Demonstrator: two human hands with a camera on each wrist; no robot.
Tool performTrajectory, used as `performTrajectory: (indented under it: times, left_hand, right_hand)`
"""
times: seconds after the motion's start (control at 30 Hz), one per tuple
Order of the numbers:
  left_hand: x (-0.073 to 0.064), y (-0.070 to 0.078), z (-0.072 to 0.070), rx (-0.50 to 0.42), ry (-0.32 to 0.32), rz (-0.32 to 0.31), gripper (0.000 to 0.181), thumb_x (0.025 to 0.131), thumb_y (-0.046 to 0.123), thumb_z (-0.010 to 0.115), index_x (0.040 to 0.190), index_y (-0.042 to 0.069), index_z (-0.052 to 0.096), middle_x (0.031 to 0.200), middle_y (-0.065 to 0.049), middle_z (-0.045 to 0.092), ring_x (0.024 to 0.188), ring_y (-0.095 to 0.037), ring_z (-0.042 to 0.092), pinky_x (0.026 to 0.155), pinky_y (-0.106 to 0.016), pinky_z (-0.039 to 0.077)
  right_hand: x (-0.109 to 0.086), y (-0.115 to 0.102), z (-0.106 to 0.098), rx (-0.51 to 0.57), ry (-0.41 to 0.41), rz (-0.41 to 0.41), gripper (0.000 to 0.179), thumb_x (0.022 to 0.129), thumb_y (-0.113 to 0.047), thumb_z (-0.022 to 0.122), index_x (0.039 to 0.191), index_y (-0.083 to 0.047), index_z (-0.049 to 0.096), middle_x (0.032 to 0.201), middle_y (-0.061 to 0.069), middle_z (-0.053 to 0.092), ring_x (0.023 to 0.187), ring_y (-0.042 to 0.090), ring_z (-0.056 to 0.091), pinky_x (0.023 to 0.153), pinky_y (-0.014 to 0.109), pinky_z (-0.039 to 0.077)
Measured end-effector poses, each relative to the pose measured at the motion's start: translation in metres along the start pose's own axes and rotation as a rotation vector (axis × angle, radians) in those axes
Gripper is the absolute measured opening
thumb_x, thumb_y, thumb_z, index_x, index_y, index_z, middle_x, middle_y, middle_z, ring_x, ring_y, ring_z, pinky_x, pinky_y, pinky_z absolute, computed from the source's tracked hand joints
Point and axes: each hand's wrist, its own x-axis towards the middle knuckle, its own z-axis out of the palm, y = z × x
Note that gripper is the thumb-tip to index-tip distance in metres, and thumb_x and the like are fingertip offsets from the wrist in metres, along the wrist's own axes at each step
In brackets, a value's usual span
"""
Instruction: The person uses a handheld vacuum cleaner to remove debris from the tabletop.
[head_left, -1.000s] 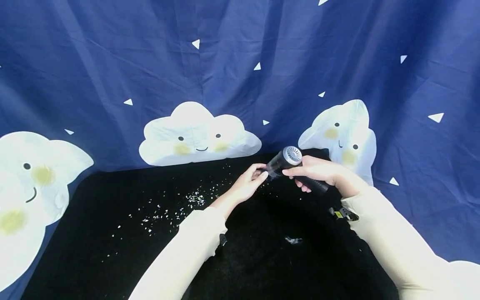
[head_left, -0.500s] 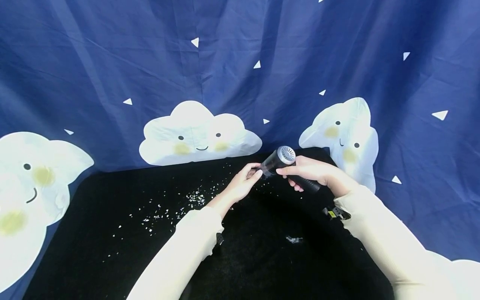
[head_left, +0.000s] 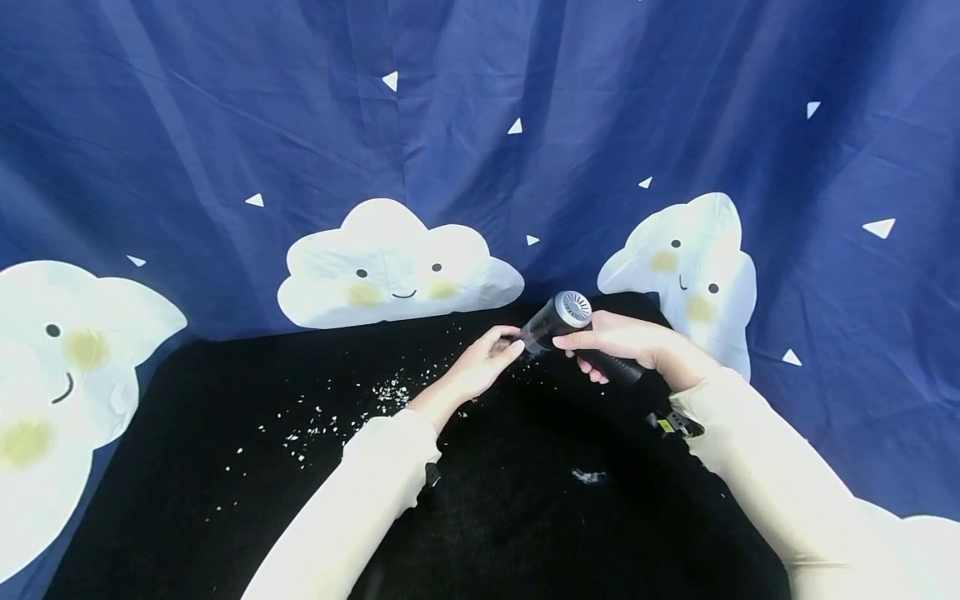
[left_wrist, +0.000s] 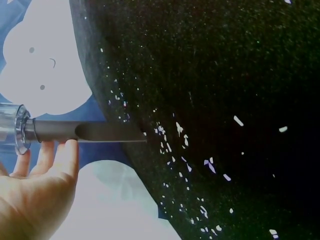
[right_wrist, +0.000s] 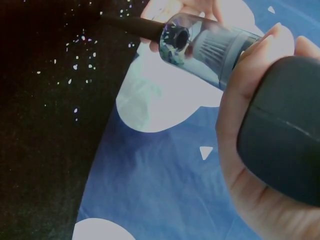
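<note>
Two hands share one black handheld vacuum (head_left: 555, 323): the right hand (head_left: 626, 340) has its fingers curled firmly round the handle, and the left hand (head_left: 483, 364) pinches the nozzle (left_wrist: 105, 131) between thumb and bent fingers, just in front of the clear dust cup (right_wrist: 207, 47). The only label-like mark is a yellow patch (head_left: 664, 426) on the dark device (head_left: 682, 426) at the right wrist, too small to read. The silver vented cap (head_left: 575, 307) and the handle's rounded end (right_wrist: 285, 130) show plain surfaces, with a fine seam across the latter. Inside the cup, coloured specks gather at the nozzle end, near a pleated filter

The vacuum is tilted above the far right part of the black counter (head_left: 487, 517), near its back edge, which meets the blue curtain (head_left: 450, 108) with its printed clouds (head_left: 401, 267). Past the nozzle's slanted tip, white scraps (head_left: 392, 396) lie scattered across the counter's left half, thickest beside the left forearm; whether the tip touches the surface I cannot tell. Between the two sleeves (head_left: 352, 508), a broad stretch of dark counter reaches toward the person, with a whitish wisp (head_left: 588, 477) on it, well apart from both hands
</note>
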Motion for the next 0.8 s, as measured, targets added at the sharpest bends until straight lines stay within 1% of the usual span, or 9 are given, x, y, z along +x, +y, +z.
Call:
performTrajectory:
  times: [0.13, 0.27, 0.4, 0.5, 0.67, 0.8]
  left_hand:
    - [-0.0008, 0.0003, 0.0, -0.017, -0.01, -0.002, 0.039, 0.104, 0.029, 0.056, 0.138, 0.01, 0.053, 0.123, -0.014, 0.066, 0.116, -0.024, 0.062, 0.102, -0.042, 0.045]
    - [-0.0013, 0.0011, -0.0006, -0.009, -0.009, -0.003, 0.039, 0.104, 0.031, 0.057, 0.137, 0.011, 0.054, 0.122, -0.013, 0.066, 0.115, -0.024, 0.063, 0.101, -0.043, 0.045]
    - [-0.0017, 0.0011, -0.0019, -0.005, -0.027, -0.003, 0.039, 0.103, 0.033, 0.057, 0.137, 0.012, 0.054, 0.123, -0.013, 0.067, 0.114, -0.024, 0.063, 0.101, -0.044, 0.045]
    - [-0.0023, 0.0021, -0.0026, 0.001, -0.033, 0.0, 0.039, 0.104, 0.033, 0.056, 0.137, 0.012, 0.053, 0.123, -0.013, 0.067, 0.114, -0.024, 0.063, 0.102, -0.044, 0.044]
    - [-0.0015, 0.0029, -0.003, 0.014, -0.021, 0.005, 0.039, 0.104, 0.032, 0.055, 0.138, 0.012, 0.052, 0.122, -0.012, 0.067, 0.114, -0.023, 0.063, 0.102, -0.044, 0.044]
    - [0.001, 0.0007, -0.0025, 0.0, 0.001, 0.004, 0.04, 0.105, 0.032, 0.054, 0.139, 0.012, 0.052, 0.121, -0.012, 0.067, 0.115, -0.023, 0.062, 0.103, -0.044, 0.043]
  right_hand:
    - [-0.0011, 0.0003, 0.0, -0.004, -0.005, -0.002, 0.038, 0.096, -0.035, 0.067, 0.094, 0.002, 0.058, 0.069, 0.011, 0.057, 0.053, 0.018, 0.058, 0.054, 0.033, 0.052]
    - [-0.0019, 0.0002, -0.0003, 0.003, -0.012, -0.004, 0.038, 0.096, -0.035, 0.067, 0.095, 0.002, 0.058, 0.069, 0.011, 0.057, 0.053, 0.018, 0.058, 0.054, 0.033, 0.052]
    - [-0.0023, 0.0, -0.0005, 0.022, -0.018, 0.01, 0.039, 0.096, -0.035, 0.067, 0.096, 0.003, 0.058, 0.068, 0.01, 0.057, 0.052, 0.018, 0.057, 0.054, 0.032, 0.052]
    - [-0.0027, -0.0007, -0.0012, 0.015, -0.022, 0.01, 0.039, 0.096, -0.035, 0.067, 0.096, 0.003, 0.058, 0.068, 0.01, 0.057, 0.053, 0.018, 0.058, 0.054, 0.033, 0.052]
    - [-0.0017, -0.0036, -0.0009, -0.025, 0.0, 0.006, 0.039, 0.095, -0.036, 0.067, 0.095, 0.002, 0.058, 0.069, 0.01, 0.058, 0.055, 0.018, 0.058, 0.055, 0.033, 0.053]
    - [-0.0011, -0.0076, 0.001, -0.061, 0.022, 0.005, 0.039, 0.095, -0.038, 0.068, 0.094, 0.0, 0.058, 0.07, 0.01, 0.058, 0.056, 0.018, 0.059, 0.056, 0.033, 0.054]
